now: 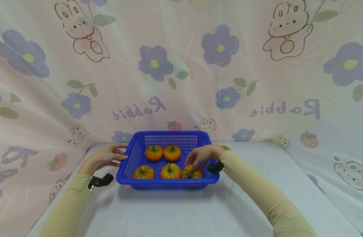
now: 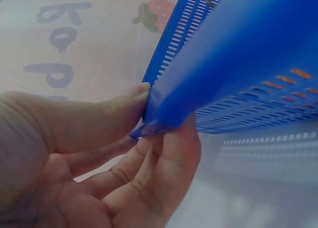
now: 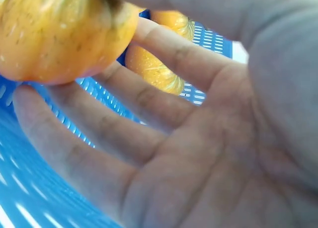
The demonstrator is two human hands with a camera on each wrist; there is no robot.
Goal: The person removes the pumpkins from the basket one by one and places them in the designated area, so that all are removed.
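Nearest us, pale sleeves [image 1: 255, 189] reach in from both sides over the white table [image 1: 157, 214], a black wrist camera [image 1: 100, 181] at each cuff. On the table sits the blue basket [image 1: 166, 181], and along its near side we see three pumpkins in a row: one to the left [image 1: 143, 172], one in the middle [image 1: 170, 171] and one to the right [image 1: 191, 173]. Our right hand [image 1: 203, 155] holds the right pumpkin between thumb and curled fingers – it is inside the basket, near the right wall. Our left hand [image 1: 110, 155] pinches the basket's left rim, thumb above and fingers below. Farther in, two more pumpkins [image 1: 153, 152] sit side by side. Past the right wrist we glimpse something yellow [image 1: 226, 148] – mostly hidden – and beyond the table hangs a cloth [image 1: 184, 92] printed with flowers and rabbits.
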